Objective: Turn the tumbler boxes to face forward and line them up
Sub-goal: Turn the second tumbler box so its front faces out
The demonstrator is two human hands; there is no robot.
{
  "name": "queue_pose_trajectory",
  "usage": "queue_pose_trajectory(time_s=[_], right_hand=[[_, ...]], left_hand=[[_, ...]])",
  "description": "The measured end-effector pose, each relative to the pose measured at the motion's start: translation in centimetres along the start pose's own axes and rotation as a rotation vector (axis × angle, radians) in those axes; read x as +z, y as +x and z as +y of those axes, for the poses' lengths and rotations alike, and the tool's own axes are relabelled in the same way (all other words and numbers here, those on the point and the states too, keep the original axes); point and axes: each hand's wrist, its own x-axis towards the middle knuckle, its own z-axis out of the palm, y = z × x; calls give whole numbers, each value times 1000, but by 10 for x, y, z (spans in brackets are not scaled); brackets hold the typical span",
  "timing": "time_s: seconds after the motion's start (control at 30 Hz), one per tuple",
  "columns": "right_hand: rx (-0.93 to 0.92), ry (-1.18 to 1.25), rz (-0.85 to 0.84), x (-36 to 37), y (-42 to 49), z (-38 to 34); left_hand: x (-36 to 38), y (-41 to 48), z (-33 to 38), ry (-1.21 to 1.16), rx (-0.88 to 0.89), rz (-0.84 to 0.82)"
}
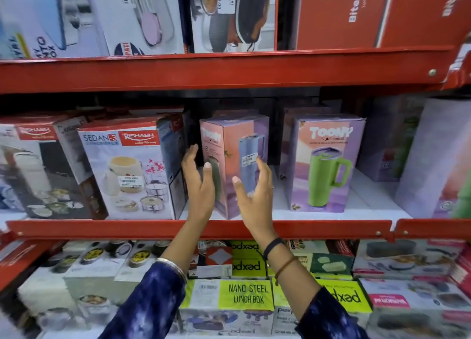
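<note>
1. Lilac-and-peach cardboard marks the tumbler boxes on the middle red shelf [198, 228]. The turned tumbler box [233, 145] stands with one corner toward the aisle, so two faces show; the facing tumbler box [326, 160] to its right, well apart, shows its green-mug front squarely.
2. Both hands are spread, fingers loosely extended, one on each side of the turned box. The left hand [200, 183] is at its left edge, beside the Sedan lunch box [127, 173]; the right hand [253, 193] is in front of its right face. Whether either palm actually touches the cardboard I cannot tell; neither is closed around it.
3. Risks, as I judge them: the box is tall and narrow, so twisting it from high up could tip it over the low front lip. The gap on the left is tight, so a swinging corner may catch the Sedan lunch box and skew it. Another box stands close behind, so pushing back could shove it out of line.
4. Readable writing: "Toony" on both tumbler fronts; "SEDAN-3" and "RISHABH" on the lunch box; a small white price sticker [248, 160] on the turned box, its print too small to read; "NANO STEEL LUNCH BOX" on a yellow-green label [248, 294] below; "BiteBu…" cut off on an orange carton [356, 10] above.
</note>
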Motion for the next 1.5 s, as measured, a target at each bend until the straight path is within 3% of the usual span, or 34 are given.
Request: queue_pose_trajectory(time_s=[0.1,0.23,0.6,0.8,0.93,1.0,1.07,1.13,1.27,1.37,1.5], right_hand=[[5,-84,24,23,-3,-3],[8,-201,128,38,-6,5],[-42,-220,295,22,11,6],[24,-183,169,9,26,-2],[73,-174,226,3,33,1],[74,-115,236,-5,35,4],[75,-39,182,-12,35,5],[73,38,118,-18,34,7],[64,87,-54,-27,38,7],[29,73,-171,-35,44,9],[38,11,-194,-41,48,26]], left_hand=[[2,19,-8,-28,-227,-78],[2,30,-13,-123,-396,-203],[-6,33,3,-185,-298,-301],[-5,14,42,-288,-402,-400],[-3,10,54,-269,-411,-450],[-2,16,55,-157,-338,-395],[-1,26,51,-93,-320,-285],[0,38,42,-101,-419,-244],[-1,43,26,-228,-565,-304],[-3,35,24,-298,-567,-285],[-6,25,25,-293,-534,-299]])
